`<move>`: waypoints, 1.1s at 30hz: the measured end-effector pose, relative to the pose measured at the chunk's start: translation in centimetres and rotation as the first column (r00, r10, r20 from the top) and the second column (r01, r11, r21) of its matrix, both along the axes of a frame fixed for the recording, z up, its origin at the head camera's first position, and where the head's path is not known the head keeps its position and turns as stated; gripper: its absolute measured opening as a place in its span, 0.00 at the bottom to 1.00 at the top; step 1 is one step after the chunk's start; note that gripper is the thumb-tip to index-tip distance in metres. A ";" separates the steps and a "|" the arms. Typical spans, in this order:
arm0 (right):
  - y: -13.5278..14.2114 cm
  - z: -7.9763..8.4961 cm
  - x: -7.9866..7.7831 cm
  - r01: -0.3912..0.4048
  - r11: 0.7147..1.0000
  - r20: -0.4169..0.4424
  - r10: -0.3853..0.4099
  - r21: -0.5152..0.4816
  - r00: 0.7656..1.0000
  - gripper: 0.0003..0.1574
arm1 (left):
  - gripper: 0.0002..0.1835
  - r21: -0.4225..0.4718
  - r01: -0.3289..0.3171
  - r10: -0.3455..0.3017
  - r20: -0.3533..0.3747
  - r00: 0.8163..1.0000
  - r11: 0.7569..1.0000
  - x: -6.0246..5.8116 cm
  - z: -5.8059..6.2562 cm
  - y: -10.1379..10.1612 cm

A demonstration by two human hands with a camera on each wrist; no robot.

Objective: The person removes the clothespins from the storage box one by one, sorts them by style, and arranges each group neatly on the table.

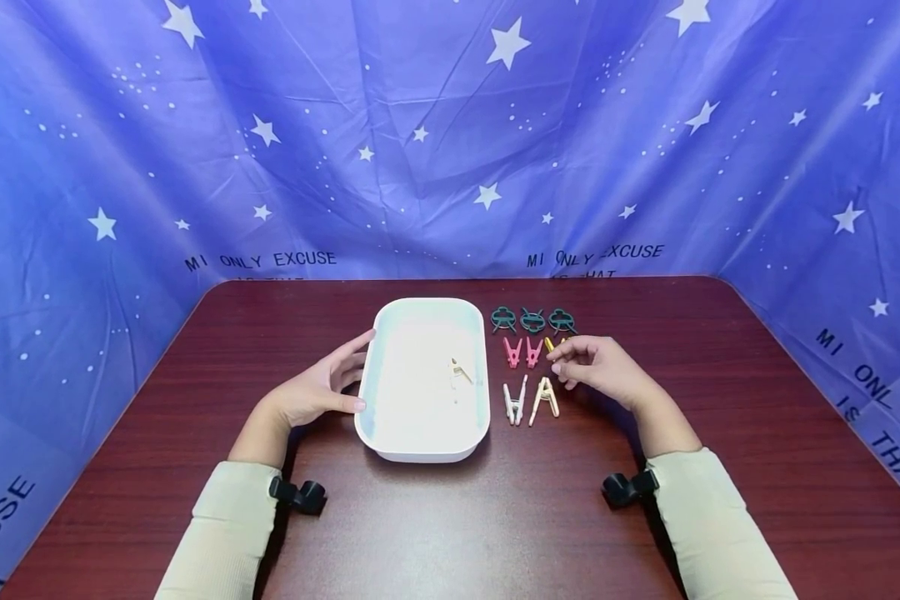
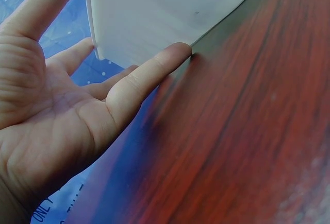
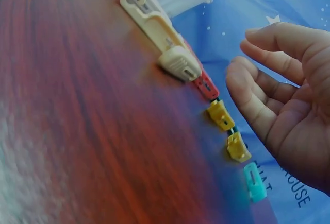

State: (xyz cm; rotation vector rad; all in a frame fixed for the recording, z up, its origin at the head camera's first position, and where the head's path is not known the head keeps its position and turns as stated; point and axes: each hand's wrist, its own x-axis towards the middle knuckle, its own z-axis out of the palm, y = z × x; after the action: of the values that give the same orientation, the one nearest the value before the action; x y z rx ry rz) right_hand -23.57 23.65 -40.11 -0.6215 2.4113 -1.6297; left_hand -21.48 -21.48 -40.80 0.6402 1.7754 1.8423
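Note:
My left hand rests against the left side of a white plastic tray, fingers spread along its wall and thumb at the near-left rim. A small gold-coloured spring clip lies inside the tray, toward its right side. Over the rows of clips, my right hand hovers with softly bent fingers and nothing between them. Its fingertips overlap a yellow clip in the head view, hiding part of it. The right wrist view shows the yellow clip on the table, apart from the fingers.
Right of the tray stand green clips in the back row and pink clips in the middle. A white clip and a cream clip form the front row. A starry blue cloth hangs behind the brown table.

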 end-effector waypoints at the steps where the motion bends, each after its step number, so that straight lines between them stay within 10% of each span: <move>1: -0.1 0.1 0.1 0.006 1.000 -0.008 -0.006 -0.006 1.000 0.14 | 0.60 -0.001 -0.001 0.001 -0.001 1.000 1.000 0.0 0.0 0.0; 21: -5.0 4.3 0.4 -0.033 0.998 -0.093 0.029 -0.045 0.995 0.13 | 0.60 -0.005 0.001 -0.001 0.006 1.000 1.000 0.0 0.0 0.0; 33: -8.7 7.9 -0.8 -0.126 0.978 -0.160 0.153 0.166 0.975 0.16 | 0.59 -0.008 -0.006 0.006 0.005 1.000 1.000 0.0 0.0 0.0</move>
State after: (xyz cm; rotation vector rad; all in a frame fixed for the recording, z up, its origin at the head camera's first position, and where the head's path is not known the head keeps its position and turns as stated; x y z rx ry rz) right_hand -24.38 14.91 -32.26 -0.9162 2.5166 -1.3695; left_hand -21.43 -21.49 -40.82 0.6270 1.7829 1.8379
